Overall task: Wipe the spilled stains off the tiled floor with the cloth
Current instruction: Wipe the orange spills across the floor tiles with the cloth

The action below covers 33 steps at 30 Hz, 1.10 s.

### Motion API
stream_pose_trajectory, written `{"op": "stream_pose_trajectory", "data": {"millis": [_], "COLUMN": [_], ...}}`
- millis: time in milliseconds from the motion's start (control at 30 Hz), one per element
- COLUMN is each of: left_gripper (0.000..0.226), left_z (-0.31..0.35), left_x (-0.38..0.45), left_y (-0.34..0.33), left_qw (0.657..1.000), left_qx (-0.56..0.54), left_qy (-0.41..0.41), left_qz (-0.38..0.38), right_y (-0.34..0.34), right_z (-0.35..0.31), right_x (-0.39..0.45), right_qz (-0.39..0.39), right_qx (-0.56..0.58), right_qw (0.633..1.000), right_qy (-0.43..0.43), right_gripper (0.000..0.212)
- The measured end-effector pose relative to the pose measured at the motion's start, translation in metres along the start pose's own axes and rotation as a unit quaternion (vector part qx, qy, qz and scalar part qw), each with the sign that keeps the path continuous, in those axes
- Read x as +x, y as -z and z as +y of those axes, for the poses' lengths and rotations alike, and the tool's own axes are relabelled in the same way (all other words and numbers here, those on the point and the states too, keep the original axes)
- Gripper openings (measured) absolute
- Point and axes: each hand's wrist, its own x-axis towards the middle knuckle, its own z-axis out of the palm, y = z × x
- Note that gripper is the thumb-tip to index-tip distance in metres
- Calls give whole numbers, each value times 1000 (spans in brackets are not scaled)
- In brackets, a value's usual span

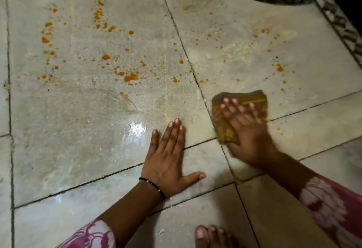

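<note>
Pressing flat on the cloth, the right hand has its fingers spread out straight on top of it. It does not squeeze the cloth, it only pushes it down. The hand looks blurry, so I think it is rubbing right now. The cloth is brownish yellow and folded. It lies on the tiled floor, just right of a dark line between two tiles.

The left hand holds nothing. It lies open and flat on the floor, near the cloth but not touching it, and seems to prop the person up.

Orange stains dot the big tile far from the hands, with the most on the far left. More small orange drops sit to the far right of the cloth. The floor close to the left hand looks shiny and wet, with pale streaks.

To do this well, I think the hand should push the cloth far out over the spots, then pull it back, pressing hard. The cloth already looks full of color, so turning it to a clean side may stop smears. The lines between tiles may need extra rubbing.
</note>
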Motion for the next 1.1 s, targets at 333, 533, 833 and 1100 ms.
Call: {"op": "stream_pose_trajectory", "data": {"millis": [333, 533, 833, 1100], "left_gripper": [112, 112, 110, 109], "left_z": [-2, -1, -1, 1], "left_x": [2, 2, 2, 3], "left_y": [-3, -3, -5, -2], "left_qw": [1000, 1000, 1000, 1000], "left_qx": [-19, -20, -23, -9], "left_qy": [-10, -5, -6, -5], "left_qz": [7, -3, 9, 2], "right_y": [-15, -5, -24, -10], "right_z": [13, 10, -3, 13], "right_x": [-117, -39, -127, -60], "right_qz": [-39, 3, -27, 34], "right_qx": [12, 13, 17, 29], "right_qw": [996, 1000, 998, 994], "right_qy": [84, -22, 48, -99], "right_gripper": [60, 79, 57, 75]}}
